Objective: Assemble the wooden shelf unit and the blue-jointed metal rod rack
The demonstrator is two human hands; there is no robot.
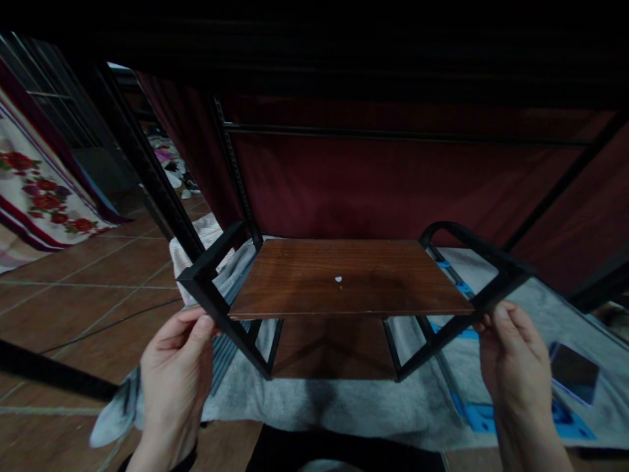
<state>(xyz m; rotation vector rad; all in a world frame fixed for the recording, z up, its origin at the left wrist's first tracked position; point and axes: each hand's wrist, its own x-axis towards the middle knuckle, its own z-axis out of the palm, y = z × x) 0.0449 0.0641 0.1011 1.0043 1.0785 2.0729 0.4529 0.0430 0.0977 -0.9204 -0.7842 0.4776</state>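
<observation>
A small two-tier shelf (363, 259) with a black metal frame and brown wood-grain boards stands upright in front of me. My left hand (174, 367) pinches the left side frame (209, 288), thumb against its slanted front bar. On the opposite side, my right hand (515, 367) has its fingers closed on the right side frame (491, 295); its fingertips are partly hidden behind the bar. A small white heart-shaped mark (338, 279) shows on the upper board. The lower board (334, 351) sits beneath it, in shadow.
Grey cloth (363, 406) lies under the shelf. To the right are blue plastic pieces (479, 416) and a phone (574, 372). Black metal posts (142, 154) and a dark overhead edge surround the space, with a dark red curtain (383, 190) behind. A cable (118, 322) crosses the tiled floor.
</observation>
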